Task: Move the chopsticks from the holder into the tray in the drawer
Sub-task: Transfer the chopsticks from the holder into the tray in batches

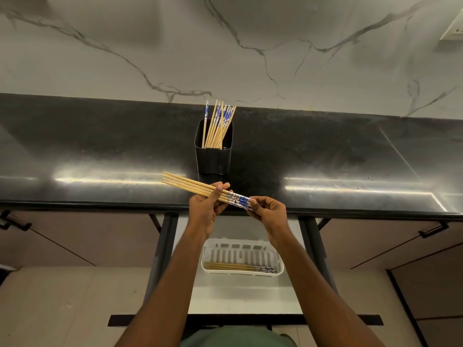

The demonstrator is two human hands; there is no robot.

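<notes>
A black holder [213, 156] stands on the dark counter with several wooden chopsticks [217, 125] upright in it, their blue-and-white ends up. I hold a bundle of several chopsticks [190, 186] level over the counter's front edge. My left hand [204, 209] grips the bundle near its middle. My right hand [268, 212] pinches the patterned ends. Below, a white slotted tray [241, 250] sits in the open drawer, with a few chopsticks [238, 267] lying along its near side.
The black counter [325, 159] runs across the view under a marble wall. The open drawer [245, 296] has a pale floor and dark side rails. Cabinet doors with black handles [433, 229] flank it on both sides.
</notes>
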